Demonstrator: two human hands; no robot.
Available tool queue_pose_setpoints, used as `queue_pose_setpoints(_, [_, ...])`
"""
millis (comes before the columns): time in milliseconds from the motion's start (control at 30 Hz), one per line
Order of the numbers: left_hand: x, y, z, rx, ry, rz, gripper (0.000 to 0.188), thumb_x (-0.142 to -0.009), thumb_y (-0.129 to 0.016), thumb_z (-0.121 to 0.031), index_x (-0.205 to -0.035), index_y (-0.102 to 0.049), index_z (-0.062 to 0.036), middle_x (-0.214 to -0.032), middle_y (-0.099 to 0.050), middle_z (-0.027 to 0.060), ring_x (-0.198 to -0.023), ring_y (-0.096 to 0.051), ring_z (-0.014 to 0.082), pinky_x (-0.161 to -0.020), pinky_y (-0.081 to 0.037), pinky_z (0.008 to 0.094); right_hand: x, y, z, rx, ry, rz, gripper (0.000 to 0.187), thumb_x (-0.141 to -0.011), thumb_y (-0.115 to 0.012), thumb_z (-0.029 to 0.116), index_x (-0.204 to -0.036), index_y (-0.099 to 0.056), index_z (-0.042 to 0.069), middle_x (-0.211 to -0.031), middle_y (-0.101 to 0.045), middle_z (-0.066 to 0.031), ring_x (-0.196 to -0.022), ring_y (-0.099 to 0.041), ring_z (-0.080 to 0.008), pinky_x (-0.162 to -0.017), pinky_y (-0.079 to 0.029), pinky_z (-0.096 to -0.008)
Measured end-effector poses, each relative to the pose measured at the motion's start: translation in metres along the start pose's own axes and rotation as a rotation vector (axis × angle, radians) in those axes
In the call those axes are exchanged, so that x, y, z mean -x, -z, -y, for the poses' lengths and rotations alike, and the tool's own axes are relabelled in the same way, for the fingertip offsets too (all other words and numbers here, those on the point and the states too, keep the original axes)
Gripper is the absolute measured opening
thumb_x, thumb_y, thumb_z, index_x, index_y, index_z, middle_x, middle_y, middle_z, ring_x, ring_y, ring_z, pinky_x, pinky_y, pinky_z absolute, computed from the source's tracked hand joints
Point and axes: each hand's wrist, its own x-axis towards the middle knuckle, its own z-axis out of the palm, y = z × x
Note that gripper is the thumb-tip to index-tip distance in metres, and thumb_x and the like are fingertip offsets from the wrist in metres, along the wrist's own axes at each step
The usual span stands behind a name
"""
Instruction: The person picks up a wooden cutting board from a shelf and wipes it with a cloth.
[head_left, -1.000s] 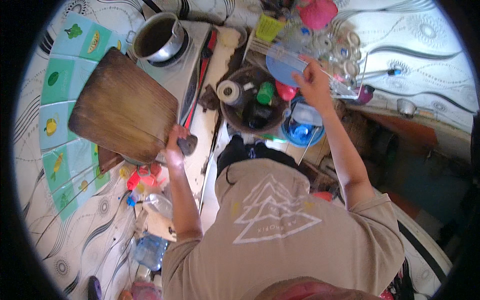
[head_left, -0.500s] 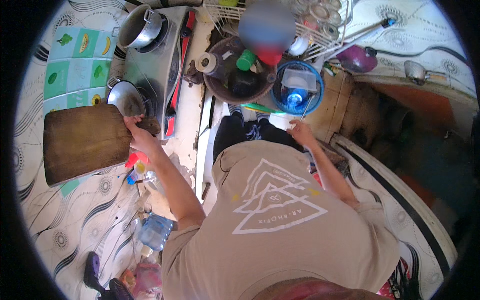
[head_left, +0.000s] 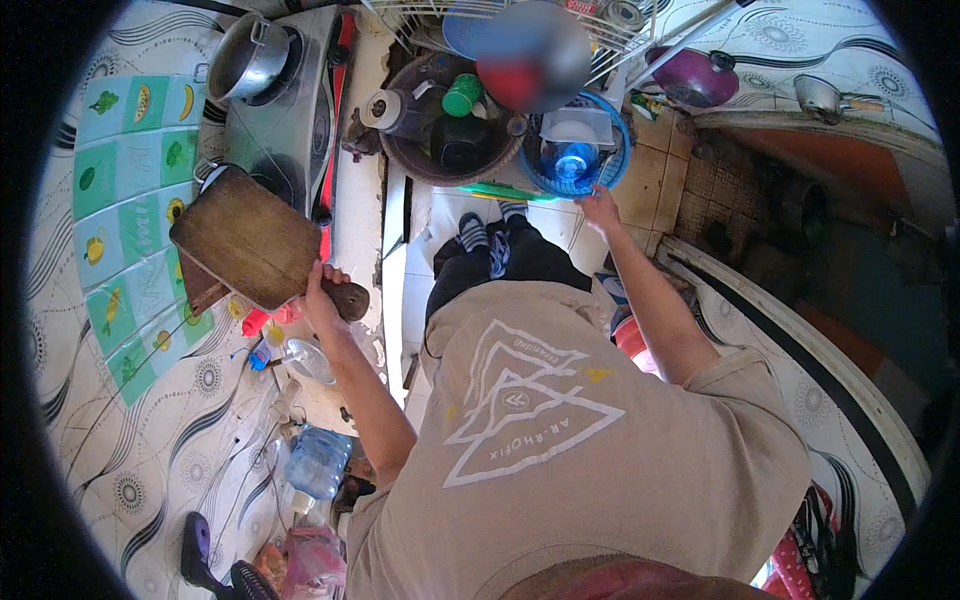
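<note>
My left hand (head_left: pixel 325 297) is closed around the handle of a wooden cutting board (head_left: pixel 250 238), raised flat at the left beside the stove. The board hides most of a small pan (head_left: pixel 209 173) on the near burner. A reddish-brown flat piece (head_left: pixel 203 288) shows from under the board's left edge. My right hand (head_left: pixel 600 212) reaches forward to the near rim of a blue plastic basket (head_left: pixel 622 165). Its fingers are curled at that rim, and what they grip is too small to make out. Inside the basket lie a clear container (head_left: pixel 578 127) and a blue item (head_left: pixel 575 165).
A metal pot (head_left: pixel 262 75) stands on the stove (head_left: pixel 310 115). Left of the blue basket is a brown basin (head_left: pixel 400 160) with bottles, one with a green cap. A wire dish rack (head_left: pixel 425 25) stands beyond. A purple pan (head_left: pixel 695 78) and a large water bottle (head_left: pixel 318 462) lie around me.
My left hand has brought the cutting board to the right and turned it, uncovering more of the green picture sheet. My right hand has moved forward to the blue basket. The whole view has shifted.
</note>
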Motion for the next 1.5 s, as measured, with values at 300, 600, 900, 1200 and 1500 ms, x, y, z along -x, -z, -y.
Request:
queue_pose_setpoints(300, [0.038,-0.013,0.030,-0.252,0.067,-0.057,0.014,-0.092,-0.065,-0.012,-0.094,-0.055,-0.0025,-0.070,-0.048,0.0029,-0.062,-0.050,0.0157,-0.059,-0.046,0.0327,-0.065,0.062,0.123,0.618,0.382,-0.363,0.093,-0.063,-0.083,0.019,-0.144,-0.039,0.020,-0.146,-0.043,-0.0125,-0.131,-0.042,-0.0363,-0.104,-0.039,-0.0548])
queue_pose_setpoints(600, [0.048,-0.030,0.035,-0.302,0.086,-0.010,0.012,-0.093,-0.064,-0.010,-0.093,-0.053,-0.0039,-0.072,-0.048,0.0020,-0.064,-0.049,0.0140,-0.061,-0.046,0.0301,-0.107,0.077,0.102,0.719,0.549,-0.124,0.084,-0.060,-0.084,0.026,-0.136,-0.050,0.018,-0.136,-0.054,-0.0076,-0.124,-0.050,-0.0353,-0.097,-0.046,-0.0502])
queue_pose_setpoints(900, [0.045,-0.030,0.039,-0.300,0.031,-0.049,0.013,-0.092,-0.064,-0.011,-0.089,-0.054,-0.0031,-0.069,-0.047,0.0018,-0.061,-0.049,0.0146,-0.058,-0.045,0.0314,-0.099,0.093,0.105,0.544,0.664,-0.322,0.075,-0.060,-0.080,0.021,-0.129,-0.052,0.013,-0.129,-0.056,-0.0090,-0.122,-0.051,-0.0333,-0.098,-0.046,-0.0473])
queue_pose_setpoints(1200, [0.039,-0.022,0.045,-0.235,0.084,-0.008,0.013,-0.092,-0.064,-0.009,-0.100,-0.057,-0.0010,-0.071,-0.048,0.0015,-0.063,-0.048,0.0144,-0.059,-0.045,0.0308,-0.053,0.064,0.085,0.480,0.760,-0.333,0.079,-0.059,-0.084,0.024,-0.129,-0.050,0.010,-0.128,-0.054,-0.0114,-0.120,-0.049,-0.0358,-0.096,-0.043,-0.0496])
queue_pose_setpoints(1500, [0.050,-0.062,0.056,-0.381,-0.083,0.260,0.037,-0.086,-0.070,-0.008,-0.117,-0.053,0.0003,-0.081,-0.055,0.0030,-0.070,-0.053,0.0149,-0.066,-0.048,0.0308,0.076,0.025,0.124,-0.659,0.424,-0.001,0.077,-0.068,-0.088,0.026,-0.128,-0.045,0.005,-0.119,-0.057,-0.0134,-0.106,-0.058,-0.0269,-0.088,-0.049,-0.0400])
